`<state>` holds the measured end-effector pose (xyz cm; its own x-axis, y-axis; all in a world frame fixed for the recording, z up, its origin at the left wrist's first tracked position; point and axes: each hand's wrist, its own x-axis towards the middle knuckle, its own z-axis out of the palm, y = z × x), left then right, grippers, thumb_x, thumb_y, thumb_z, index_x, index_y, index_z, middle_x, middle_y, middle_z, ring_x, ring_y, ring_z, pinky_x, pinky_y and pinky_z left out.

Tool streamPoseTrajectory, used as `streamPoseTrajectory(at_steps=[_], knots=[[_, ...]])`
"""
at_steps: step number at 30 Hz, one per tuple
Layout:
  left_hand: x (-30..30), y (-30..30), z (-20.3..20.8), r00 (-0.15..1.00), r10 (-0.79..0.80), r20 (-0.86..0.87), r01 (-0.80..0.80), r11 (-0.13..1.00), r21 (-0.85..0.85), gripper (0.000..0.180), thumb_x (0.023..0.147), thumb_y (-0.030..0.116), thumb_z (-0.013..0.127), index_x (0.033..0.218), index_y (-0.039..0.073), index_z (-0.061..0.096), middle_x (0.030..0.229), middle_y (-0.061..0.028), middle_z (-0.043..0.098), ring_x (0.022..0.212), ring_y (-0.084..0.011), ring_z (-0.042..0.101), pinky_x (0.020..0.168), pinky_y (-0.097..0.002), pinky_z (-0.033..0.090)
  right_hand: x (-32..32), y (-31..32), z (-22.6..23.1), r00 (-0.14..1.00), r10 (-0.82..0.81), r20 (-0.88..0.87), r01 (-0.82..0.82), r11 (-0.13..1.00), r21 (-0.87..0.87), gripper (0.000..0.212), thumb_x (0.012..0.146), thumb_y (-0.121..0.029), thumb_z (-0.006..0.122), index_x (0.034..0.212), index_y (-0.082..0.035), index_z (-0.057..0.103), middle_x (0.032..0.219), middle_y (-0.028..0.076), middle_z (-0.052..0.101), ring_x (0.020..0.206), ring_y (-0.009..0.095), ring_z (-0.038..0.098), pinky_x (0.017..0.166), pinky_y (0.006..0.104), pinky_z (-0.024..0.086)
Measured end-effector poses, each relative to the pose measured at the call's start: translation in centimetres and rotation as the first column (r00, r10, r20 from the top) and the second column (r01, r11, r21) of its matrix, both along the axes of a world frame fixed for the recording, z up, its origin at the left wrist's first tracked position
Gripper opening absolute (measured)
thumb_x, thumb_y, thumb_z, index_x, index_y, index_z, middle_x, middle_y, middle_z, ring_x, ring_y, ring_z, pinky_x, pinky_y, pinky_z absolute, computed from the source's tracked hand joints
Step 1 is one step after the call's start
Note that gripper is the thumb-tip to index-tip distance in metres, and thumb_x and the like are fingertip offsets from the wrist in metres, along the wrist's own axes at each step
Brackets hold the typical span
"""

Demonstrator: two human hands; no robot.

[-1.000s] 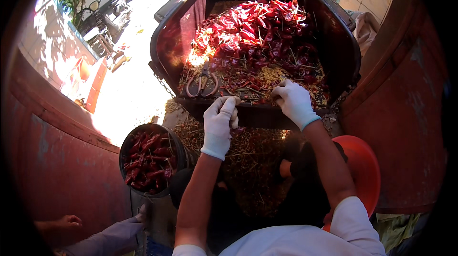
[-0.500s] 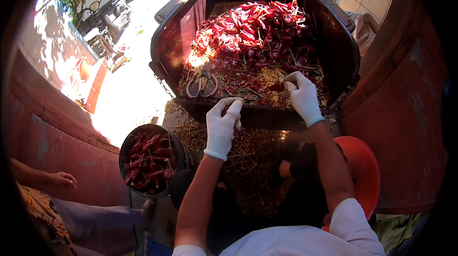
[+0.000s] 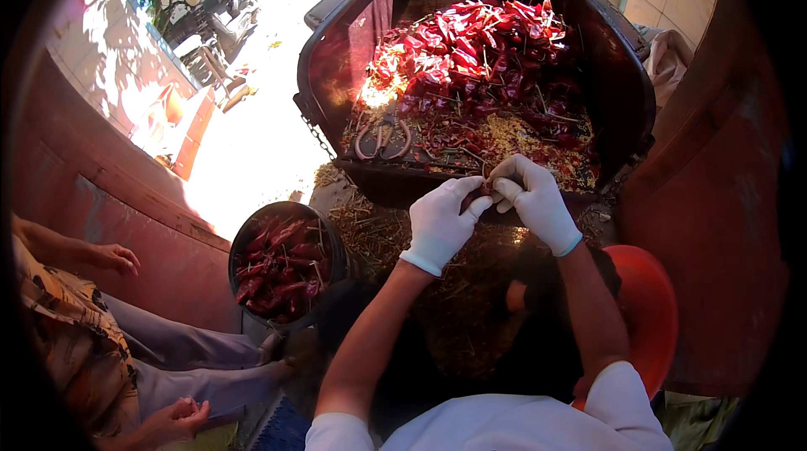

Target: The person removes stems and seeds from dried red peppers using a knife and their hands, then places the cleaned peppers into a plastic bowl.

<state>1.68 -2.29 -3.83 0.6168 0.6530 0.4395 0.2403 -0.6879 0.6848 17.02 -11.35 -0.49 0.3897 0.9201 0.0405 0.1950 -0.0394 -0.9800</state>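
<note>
My left hand and my right hand, both in white gloves, meet over the front edge of a dark metal cart bed. Their fingers are closed in a pinch on a small dried red chili pepper, mostly hidden by the fingertips. Inside the bed lies a heap of dried red chili peppers, sunlit at its upper left. Pale yellow seeds and loose stems cover the floor of the bed in front of the heap. Scissors with large looped handles rest near its front left.
A dark bucket of red chili peppers stands below the cart's left side. Dry stems litter the ground. At my right is an orange-red basin. Another person's hand shows at the left. Red door panels flank me.
My hands have come together, the right moving down and inward with the chili pepper, the left rising to meet it. The view has shifted, and the other person's second hand has appeared.
</note>
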Motion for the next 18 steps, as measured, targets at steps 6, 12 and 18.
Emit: streamPoseTrajectory(at_steps=[6, 12, 18], knots=[[-1.1, -2.8, -0.5, 0.995, -0.085, -0.059, 0.079, 0.992, -0.098, 0.040, 0.087, 0.032, 0.072, 0.121, 0.010, 0.067, 0.102, -0.0094, 0.070, 0.091, -0.0271, 0.069, 0.079, -0.0359, 0.054, -1.8, -3.5, -2.4, 0.988, -0.010, -0.156, 0.023, 0.996, 0.085, 0.009, 0.098, -0.005, 0.055, 0.104, 0.001, 0.059, 0.093, 0.005, 0.063, 0.082, 0.011, 0.064, 0.071, 0.0265, 0.057], [-3.2, -8.2, -4.2, 0.991, 0.017, -0.136, -0.024, 0.998, -0.050, 0.026, 0.086, 0.030, 0.071, 0.106, 0.013, 0.070, 0.094, -0.0063, 0.070, 0.084, -0.0275, 0.069, 0.071, -0.0378, 0.055, -5.6, -8.7, -5.2, 0.990, -0.133, -0.047, 0.136, 0.989, 0.062, 0.022, 0.089, -0.007, 0.068, 0.109, 0.002, 0.064, 0.098, 0.007, 0.070, 0.090, 0.012, 0.068, 0.080, 0.0276, 0.055], [-6.5, -15.6, -7.2, 0.986, 0.068, -0.151, -0.081, 0.994, -0.078, 0.016, 0.083, 0.023, 0.069, 0.095, 0.012, 0.068, 0.084, -0.0077, 0.065, 0.076, -0.0285, 0.067, 0.065, -0.0382, 0.053, -9.9, -14.6, -5.7, 0.933, -0.163, 0.321, 0.180, 0.983, -0.024, 0.019, 0.082, -0.008, 0.073, 0.099, 0.000, 0.071, 0.092, 0.011, 0.072, 0.084, 0.018, 0.070, 0.078, 0.0308, 0.055]])
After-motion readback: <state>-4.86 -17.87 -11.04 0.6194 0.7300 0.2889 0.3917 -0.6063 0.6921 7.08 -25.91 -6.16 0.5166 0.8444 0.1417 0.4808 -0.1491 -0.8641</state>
